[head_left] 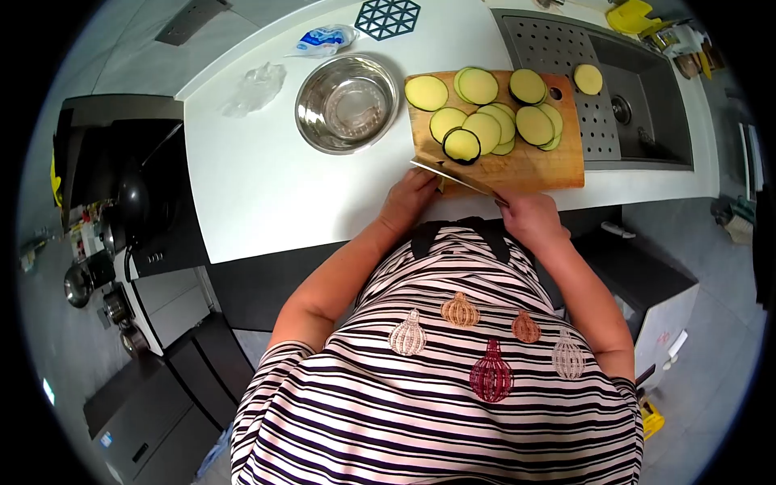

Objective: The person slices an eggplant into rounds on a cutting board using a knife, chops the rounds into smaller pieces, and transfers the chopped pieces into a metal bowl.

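Note:
My right hand (529, 218) is wrapped round the handle of a kitchen knife (459, 179). The blade slants across the near left corner of a wooden cutting board (541, 171), its tip pointing left. Beside the blade, my left hand (410, 198) has its fingers drawn together at the board's near left corner; whatever they hold is mostly hidden. Round eggplant slices (483, 133) with pale flesh and dark skin lie in overlapping groups over the board. The nearest one (461, 145) lies just beyond the blade.
Left of the board stands a steel bowl (347, 103). Behind it are a crumpled clear bag (257, 89), a blue-and-white packet (323, 40) and a dark hexagonal trivet (388, 18). To the right, another slice (588, 79) rests on the perforated drainer of the sink (656, 101).

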The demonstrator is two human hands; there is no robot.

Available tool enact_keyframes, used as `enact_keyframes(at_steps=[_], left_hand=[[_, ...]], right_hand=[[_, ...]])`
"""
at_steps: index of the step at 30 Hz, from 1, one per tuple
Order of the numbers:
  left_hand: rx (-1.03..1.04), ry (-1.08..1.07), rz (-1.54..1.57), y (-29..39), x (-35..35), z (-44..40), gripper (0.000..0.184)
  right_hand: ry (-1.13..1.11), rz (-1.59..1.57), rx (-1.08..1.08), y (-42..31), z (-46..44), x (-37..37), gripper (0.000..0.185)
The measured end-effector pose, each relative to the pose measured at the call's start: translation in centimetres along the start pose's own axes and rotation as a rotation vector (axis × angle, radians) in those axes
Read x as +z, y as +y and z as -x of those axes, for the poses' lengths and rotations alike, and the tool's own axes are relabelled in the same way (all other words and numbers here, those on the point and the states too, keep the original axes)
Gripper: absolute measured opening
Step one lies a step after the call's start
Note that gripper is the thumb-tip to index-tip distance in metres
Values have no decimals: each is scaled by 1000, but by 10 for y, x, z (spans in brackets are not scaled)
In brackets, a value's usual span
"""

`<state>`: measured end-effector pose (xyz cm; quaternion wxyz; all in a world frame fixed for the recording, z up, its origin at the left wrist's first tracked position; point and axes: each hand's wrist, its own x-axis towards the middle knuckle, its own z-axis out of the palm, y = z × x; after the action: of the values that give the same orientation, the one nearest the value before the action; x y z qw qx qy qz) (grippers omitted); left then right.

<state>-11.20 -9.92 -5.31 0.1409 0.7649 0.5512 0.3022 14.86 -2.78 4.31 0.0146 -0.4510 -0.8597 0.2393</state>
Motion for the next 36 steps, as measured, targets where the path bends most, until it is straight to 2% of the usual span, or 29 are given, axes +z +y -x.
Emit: enact_keyframes(at_steps=[6, 8, 15, 17, 23, 26, 30, 32, 36], left_hand=[[-4, 11, 38, -4, 4, 6, 30], [-7, 30, 45, -7, 5, 7, 27], [-41, 13, 104, -10, 7, 13, 29], [-14, 78, 127, -8, 8, 12, 29], [-23, 72, 75, -6, 7, 13, 28], [-26, 45, 83, -5, 5, 13, 29], [-45, 77, 29, -2, 7, 14, 28], [-88, 74, 129, 0, 6, 17, 28], [-172, 73, 217, 3, 5, 15, 29]], right_hand=[[-4, 112, -57, -8, 3, -1, 27], [-72, 174, -51, -10, 1, -4, 31], [-52, 192, -65, -17, -1, -4, 35], [-39, 208, -104, -19, -2, -7, 28], [-84, 292, -3, -6, -8, 42, 35], [-26, 229, -48, 2, -6, 46, 38], [-2, 174, -75, -10, -4, 22, 35], [-106, 185, -18, -17, 3, 10, 40], [-137, 212, -6, -22, 4, -2, 38]])
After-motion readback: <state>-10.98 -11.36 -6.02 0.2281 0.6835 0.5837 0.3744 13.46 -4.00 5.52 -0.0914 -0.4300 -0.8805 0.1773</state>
